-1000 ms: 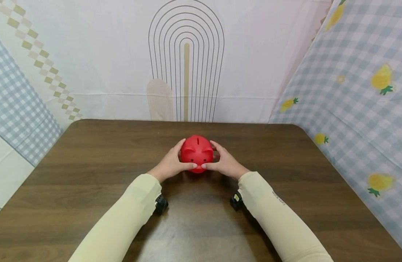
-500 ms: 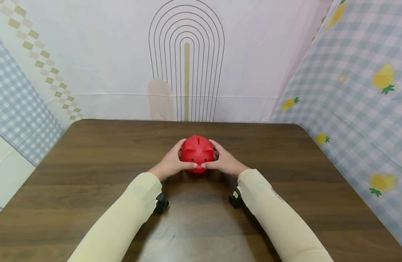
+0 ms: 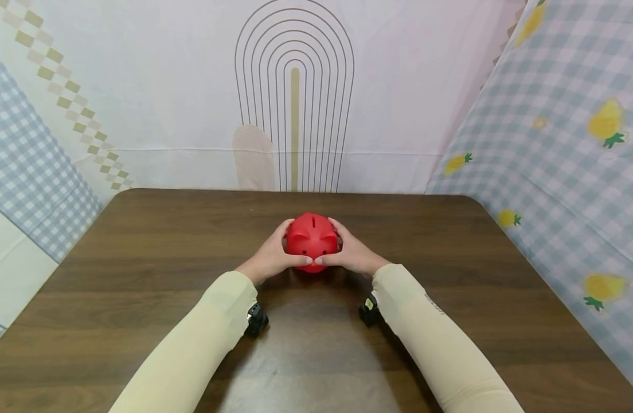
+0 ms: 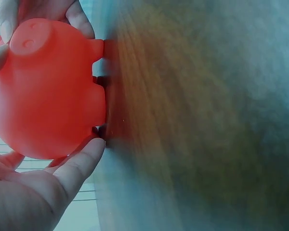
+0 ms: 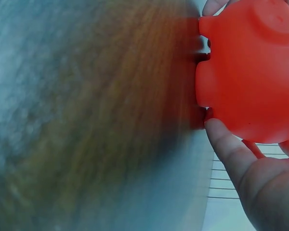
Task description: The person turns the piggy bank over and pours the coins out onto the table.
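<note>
A red piggy bank point(image 3: 312, 238) stands upright near the middle of the wooden table, snout towards me and coin slot on top. My left hand point(image 3: 271, 256) holds its left side, the thumb stretched across the front to the snout. From the other side my right hand point(image 3: 356, 256) holds it the same way, and the two thumb tips nearly meet. In the left wrist view, the stubby feet of the piggy bank point(image 4: 48, 96) are at the tabletop. The right wrist view has the piggy bank point(image 5: 253, 72) with right-hand fingers point(image 5: 229, 144) low along its side. Its back is hidden.
The dark wooden table point(image 3: 192, 229) extends around both arms. Behind it hangs a white cloth point(image 3: 399, 86) printed with arches. A checked cloth point(image 3: 554, 160) with yellow fruit hangs along the right side, and another checked cloth point(image 3: 27, 155) is at the left.
My right hand has shifted very slightly left, closer against the piggy bank, and the thumb tips are a little nearer each other. The piggy bank stays in practically the same place.
</note>
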Demonstrator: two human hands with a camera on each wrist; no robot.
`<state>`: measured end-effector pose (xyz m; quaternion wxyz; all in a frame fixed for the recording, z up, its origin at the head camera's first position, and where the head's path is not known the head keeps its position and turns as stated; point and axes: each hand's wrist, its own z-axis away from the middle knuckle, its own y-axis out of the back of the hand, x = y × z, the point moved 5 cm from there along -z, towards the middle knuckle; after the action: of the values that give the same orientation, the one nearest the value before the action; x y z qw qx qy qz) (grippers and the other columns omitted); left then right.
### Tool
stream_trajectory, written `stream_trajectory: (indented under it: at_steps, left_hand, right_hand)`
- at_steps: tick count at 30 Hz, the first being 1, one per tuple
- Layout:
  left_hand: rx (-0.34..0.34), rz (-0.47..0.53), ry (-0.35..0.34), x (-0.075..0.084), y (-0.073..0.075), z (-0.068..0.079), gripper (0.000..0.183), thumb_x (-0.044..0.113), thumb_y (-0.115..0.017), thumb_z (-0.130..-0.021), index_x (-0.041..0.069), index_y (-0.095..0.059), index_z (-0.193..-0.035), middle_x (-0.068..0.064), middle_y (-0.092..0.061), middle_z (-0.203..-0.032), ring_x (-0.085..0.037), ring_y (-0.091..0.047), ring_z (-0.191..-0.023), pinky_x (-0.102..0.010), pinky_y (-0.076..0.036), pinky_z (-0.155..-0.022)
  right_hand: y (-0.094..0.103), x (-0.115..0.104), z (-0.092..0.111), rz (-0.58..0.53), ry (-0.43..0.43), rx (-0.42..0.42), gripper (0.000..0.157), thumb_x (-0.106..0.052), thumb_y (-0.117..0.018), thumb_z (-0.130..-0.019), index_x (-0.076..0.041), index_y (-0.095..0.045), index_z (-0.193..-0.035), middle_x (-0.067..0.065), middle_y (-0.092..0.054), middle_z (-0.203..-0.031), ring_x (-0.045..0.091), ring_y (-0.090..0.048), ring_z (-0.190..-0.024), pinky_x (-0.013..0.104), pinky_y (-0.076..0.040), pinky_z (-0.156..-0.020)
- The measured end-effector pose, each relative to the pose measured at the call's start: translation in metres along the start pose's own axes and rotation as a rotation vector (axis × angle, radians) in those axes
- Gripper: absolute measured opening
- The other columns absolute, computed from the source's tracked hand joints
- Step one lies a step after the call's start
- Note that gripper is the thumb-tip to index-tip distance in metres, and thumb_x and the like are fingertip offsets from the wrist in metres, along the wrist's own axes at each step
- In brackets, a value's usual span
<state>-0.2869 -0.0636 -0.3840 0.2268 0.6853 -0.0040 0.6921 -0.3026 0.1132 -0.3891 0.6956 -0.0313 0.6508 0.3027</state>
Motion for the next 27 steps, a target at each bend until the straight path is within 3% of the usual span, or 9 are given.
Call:
stream_trajectory:
  at_steps: [27]
  left_hand:
    - [0.041, 0.017, -0.005, 0.006, 0.005, 0.002, 0.085, 0.019, -0.079, -0.075, 0.018, -0.032, -0.146, -0.009, -0.045, -0.138, -0.030, -0.042, -0.125, -0.044, -0.053, -0.091]
  right_hand:
    - [-0.001, -0.015, 0.001, -0.041, 0.082, 0.004, 0.088, -0.017, -0.076, -0.078, -0.023, -0.024, -0.148, 0.006, -0.040, -0.141, 0.030, -0.041, -0.127, 0.043, -0.052, -0.091]
